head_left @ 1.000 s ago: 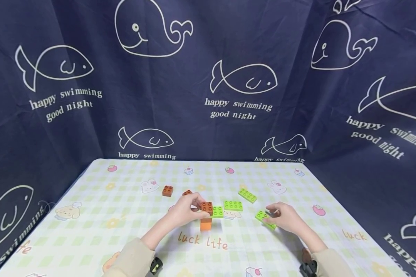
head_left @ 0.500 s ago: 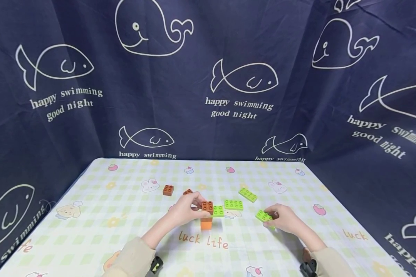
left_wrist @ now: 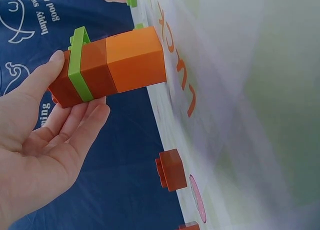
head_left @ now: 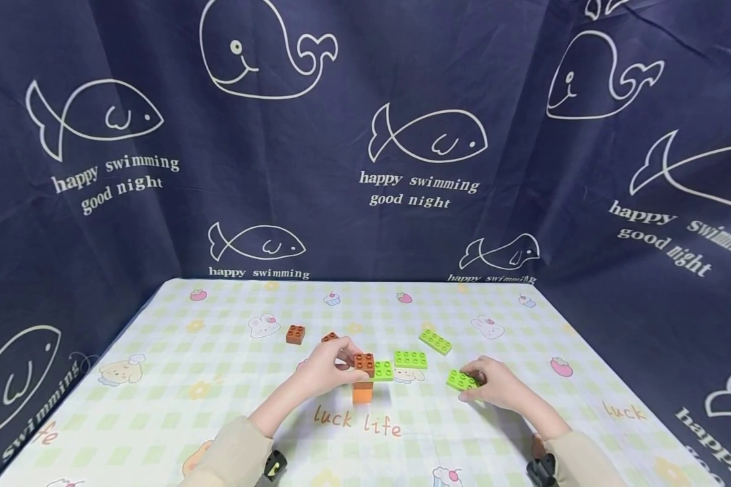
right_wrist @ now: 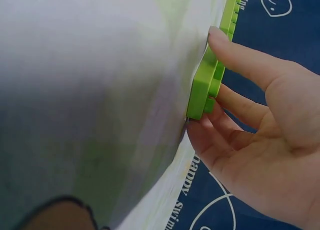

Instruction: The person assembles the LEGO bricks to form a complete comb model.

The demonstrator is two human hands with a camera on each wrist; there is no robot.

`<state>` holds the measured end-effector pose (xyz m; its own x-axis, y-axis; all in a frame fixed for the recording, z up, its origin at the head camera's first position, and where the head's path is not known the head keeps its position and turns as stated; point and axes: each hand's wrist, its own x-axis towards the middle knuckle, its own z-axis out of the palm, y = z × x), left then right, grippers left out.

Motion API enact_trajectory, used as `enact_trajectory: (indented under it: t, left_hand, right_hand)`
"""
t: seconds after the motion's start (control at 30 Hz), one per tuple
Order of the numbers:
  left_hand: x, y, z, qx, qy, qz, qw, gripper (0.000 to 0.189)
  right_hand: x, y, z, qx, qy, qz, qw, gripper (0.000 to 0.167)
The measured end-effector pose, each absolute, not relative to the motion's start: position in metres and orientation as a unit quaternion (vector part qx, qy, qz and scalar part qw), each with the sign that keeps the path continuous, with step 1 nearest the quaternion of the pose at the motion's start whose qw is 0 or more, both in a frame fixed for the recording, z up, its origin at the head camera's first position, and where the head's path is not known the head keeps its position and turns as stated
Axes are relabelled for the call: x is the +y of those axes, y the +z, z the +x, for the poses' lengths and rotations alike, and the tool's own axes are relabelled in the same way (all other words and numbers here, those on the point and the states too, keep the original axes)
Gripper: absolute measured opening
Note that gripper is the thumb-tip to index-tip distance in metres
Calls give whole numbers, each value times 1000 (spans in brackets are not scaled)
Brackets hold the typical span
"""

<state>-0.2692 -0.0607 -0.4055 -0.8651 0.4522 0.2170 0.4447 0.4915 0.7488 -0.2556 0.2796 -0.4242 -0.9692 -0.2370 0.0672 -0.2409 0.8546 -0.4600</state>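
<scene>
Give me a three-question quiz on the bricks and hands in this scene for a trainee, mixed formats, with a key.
1. Multiple choice: What colour is the bottom brick of the stack in the left hand?
a) green
b) orange
c) brown

2. True or false: The right hand is gripping the stack.

3. Fill in the blank: The top brick of the stack sits on a green piece and is coloured ____.

Key
1. b
2. False; it pinches a separate green studded plate.
3. brown
</scene>
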Motion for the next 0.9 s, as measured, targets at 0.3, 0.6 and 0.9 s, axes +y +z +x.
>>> enact_trajectory:
  t: [0.3,0.6,0.9]
  left_hand:
    - [-64,-406,-271,855,445,267,16,29]
    - [-64,-407,-272,855,449,260,20,30]
    - [-64,-408,-272,858,443,260,17,31]
  right_hand:
    - [276,-422,-255,-962,245,122,9,42]
    - [276,-421,-254,-965,229,122,33,38]
    - [275,-418,-256,-964,221,130,68,36]
